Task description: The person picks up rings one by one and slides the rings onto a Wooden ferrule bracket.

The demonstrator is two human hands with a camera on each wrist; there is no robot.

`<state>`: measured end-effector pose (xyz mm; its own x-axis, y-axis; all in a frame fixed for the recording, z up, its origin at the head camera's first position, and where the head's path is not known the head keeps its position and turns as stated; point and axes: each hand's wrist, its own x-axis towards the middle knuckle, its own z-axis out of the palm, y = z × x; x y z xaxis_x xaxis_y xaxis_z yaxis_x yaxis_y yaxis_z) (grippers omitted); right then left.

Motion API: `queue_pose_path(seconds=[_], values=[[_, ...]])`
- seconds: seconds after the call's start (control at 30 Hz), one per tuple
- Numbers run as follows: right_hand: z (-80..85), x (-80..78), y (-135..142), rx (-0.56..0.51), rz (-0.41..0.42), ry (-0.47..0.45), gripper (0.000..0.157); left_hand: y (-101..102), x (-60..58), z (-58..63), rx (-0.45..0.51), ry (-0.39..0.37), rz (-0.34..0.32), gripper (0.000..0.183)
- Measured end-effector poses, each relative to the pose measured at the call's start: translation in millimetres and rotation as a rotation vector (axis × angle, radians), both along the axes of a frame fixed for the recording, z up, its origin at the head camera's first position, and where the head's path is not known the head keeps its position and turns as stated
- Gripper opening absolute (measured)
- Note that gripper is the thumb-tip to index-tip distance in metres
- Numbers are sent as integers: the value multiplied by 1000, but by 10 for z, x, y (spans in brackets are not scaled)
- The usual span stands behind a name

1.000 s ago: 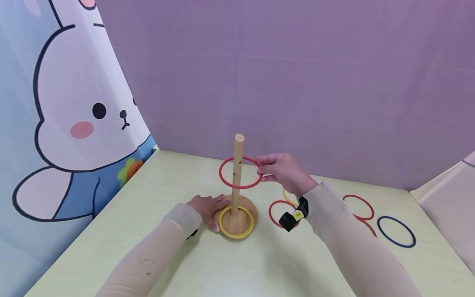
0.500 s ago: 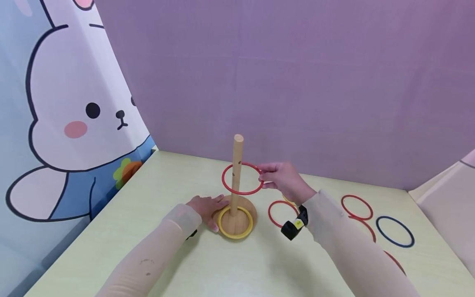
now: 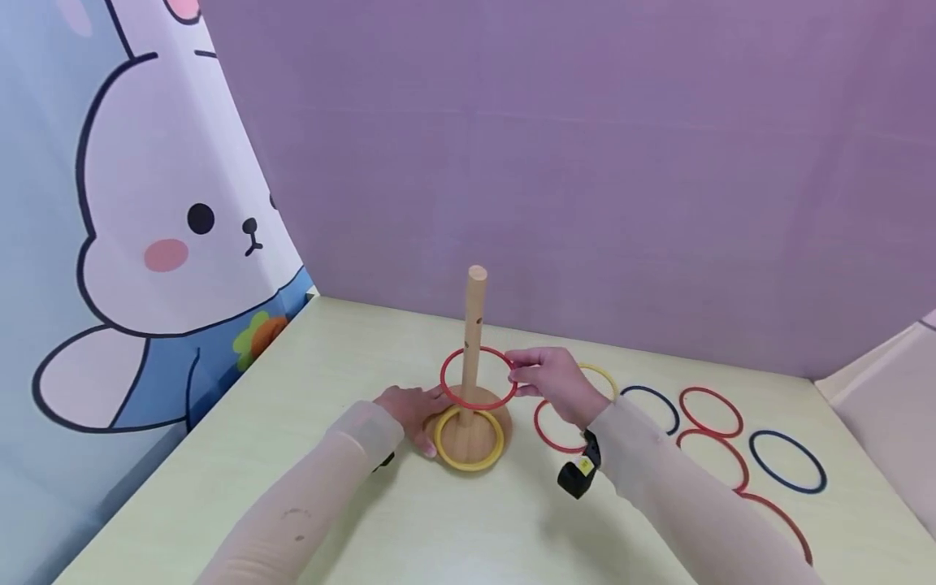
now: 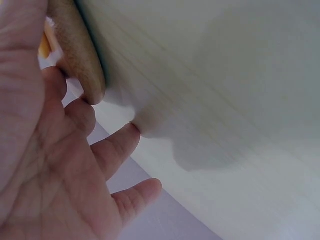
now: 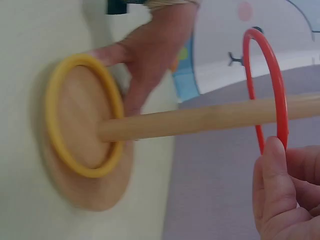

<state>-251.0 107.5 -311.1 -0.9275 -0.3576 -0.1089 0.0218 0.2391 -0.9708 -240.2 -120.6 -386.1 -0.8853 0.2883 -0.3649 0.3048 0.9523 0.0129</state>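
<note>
A wooden peg stand (image 3: 474,313) stands upright on the table, with a yellow ring (image 3: 471,467) lying around the foot of its post. My left hand (image 3: 411,413) holds the left edge of the round base (image 4: 82,55), thumb on the near side. In the left wrist view, two fingers bend against the rim while the others spread apart. My right hand (image 3: 557,380) pinches the right side of a red ring (image 3: 478,407) between thumb and fingers. That red ring (image 5: 281,100) encircles the post, above the yellow ring (image 5: 51,107).
Another red ring (image 3: 539,429) and a yellow ring (image 3: 611,382) lie by my right forearm. Farther right are a dark blue ring (image 3: 674,406), several red rings (image 3: 742,418) touching one another, and a second dark blue ring (image 3: 751,447). A purple cloth wall (image 3: 621,179) closes the back.
My right hand has lowered the red ring along the post, from its upper half toward the base. The left hand has stayed on the base.
</note>
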Motion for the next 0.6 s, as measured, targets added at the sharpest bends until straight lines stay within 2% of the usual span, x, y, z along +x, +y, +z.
queue_pose_path(seconds=[0.23, 0.6], values=[[-147, 49, -44, 37, -5, 9, 35, -11, -1, -11, -37, 16, 6, 90], [-288, 99, -74, 77, -7, 5, 33, 4, 40, 21, 1, 14, 27, 89]])
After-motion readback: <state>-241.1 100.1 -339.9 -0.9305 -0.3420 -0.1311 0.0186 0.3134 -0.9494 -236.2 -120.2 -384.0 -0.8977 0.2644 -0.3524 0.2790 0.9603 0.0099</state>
